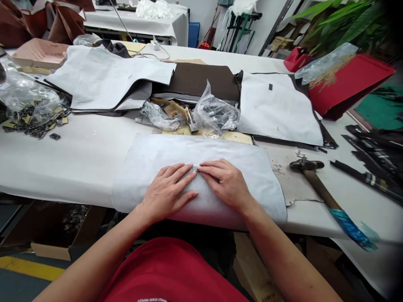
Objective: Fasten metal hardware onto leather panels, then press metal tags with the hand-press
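A white-backed sheet of material [147,155] lies flat at the table's front edge, its near side hanging slightly over. On it sits a small silvery metal piece [195,168], too small to name more exactly. My left hand [168,188] rests flat on the sheet with its fingers stretched out, their tips beside the metal piece. From the other side my right hand [228,182] reaches in, thumb and fingers drawn together, with the fingertips touching the small piece.
A hammer [319,184] with blue wrap on its handle lies at the right. Behind the sheet are crumpled plastic bags [215,111] and stacked white-backed panels [277,107]. Small metal parts [37,123] are heaped at the left. Dark strips [371,176] lie far right.
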`<state>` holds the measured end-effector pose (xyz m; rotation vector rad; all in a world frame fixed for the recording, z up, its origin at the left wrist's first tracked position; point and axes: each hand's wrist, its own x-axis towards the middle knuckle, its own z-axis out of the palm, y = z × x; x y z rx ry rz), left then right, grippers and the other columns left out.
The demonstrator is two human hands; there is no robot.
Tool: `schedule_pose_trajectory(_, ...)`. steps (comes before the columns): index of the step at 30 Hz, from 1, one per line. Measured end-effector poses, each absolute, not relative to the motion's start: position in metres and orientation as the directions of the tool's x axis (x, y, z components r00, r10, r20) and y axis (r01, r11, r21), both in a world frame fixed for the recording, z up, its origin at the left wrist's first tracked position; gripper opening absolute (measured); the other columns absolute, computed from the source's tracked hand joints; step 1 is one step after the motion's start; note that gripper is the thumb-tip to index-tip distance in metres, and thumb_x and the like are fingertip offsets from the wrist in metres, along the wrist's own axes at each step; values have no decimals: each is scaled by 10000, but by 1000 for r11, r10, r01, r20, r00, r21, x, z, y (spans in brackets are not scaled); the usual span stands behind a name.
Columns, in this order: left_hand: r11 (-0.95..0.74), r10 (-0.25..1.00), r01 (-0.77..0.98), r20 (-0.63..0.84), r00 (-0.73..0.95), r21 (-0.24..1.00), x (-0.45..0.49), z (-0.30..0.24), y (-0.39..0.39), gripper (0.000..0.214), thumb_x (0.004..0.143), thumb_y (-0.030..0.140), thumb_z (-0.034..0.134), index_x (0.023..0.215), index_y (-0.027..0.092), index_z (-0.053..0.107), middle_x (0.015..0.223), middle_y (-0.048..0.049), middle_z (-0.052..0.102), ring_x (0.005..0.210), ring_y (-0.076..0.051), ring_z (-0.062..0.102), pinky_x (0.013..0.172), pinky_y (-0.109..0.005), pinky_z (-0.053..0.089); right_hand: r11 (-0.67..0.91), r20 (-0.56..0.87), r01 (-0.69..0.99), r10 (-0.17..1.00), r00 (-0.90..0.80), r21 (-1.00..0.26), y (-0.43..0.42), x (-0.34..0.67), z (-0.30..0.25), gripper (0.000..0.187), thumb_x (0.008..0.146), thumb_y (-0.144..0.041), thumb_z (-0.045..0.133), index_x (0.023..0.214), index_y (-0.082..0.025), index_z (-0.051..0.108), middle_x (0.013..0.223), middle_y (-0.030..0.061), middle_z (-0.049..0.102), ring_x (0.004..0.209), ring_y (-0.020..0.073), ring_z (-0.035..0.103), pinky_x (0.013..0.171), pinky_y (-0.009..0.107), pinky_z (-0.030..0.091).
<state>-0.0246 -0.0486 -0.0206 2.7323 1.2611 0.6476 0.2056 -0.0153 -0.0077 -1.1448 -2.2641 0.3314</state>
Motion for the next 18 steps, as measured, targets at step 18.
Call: schedule_pose_trajectory(18,-658,744,718,342,574,225,-24,-21,-50,549,1034,478,500,1510,204,504,1539,-92,533,1405,-308,479,1121,-466,408,622,325,687,783,-531,-377,-23,210,-3,392,996,-131,523,1316,-258,711,1309,27,705,1081,232,634,992,422,558)
